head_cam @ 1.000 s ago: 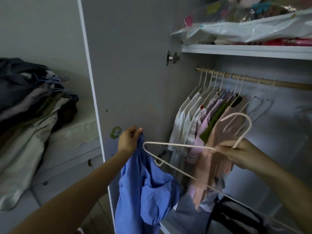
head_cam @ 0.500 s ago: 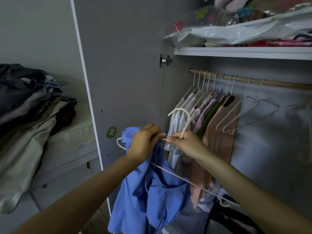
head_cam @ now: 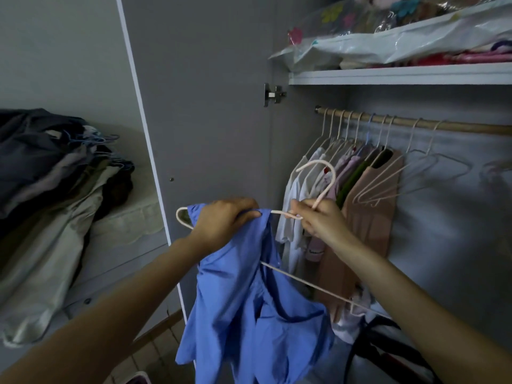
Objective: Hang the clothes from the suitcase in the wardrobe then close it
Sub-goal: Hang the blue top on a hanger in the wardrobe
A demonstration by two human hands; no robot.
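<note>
In front of the open wardrobe [head_cam: 210,106], your left hand [head_cam: 221,223] grips the blue shirt [head_cam: 249,314] over the hanger [head_cam: 321,184], whose neck your right hand [head_cam: 318,220] pinches.

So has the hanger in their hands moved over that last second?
Yes. The hanger has shifted left: its hook was in front of the pink garment, now in front of the white clothes.

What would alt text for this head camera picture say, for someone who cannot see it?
Two hands fit a blue shirt onto a pale hanger: the left hand grips the collar, the right hand holds the hanger's neck. Behind, clothes hang on a wardrobe rail.
</note>
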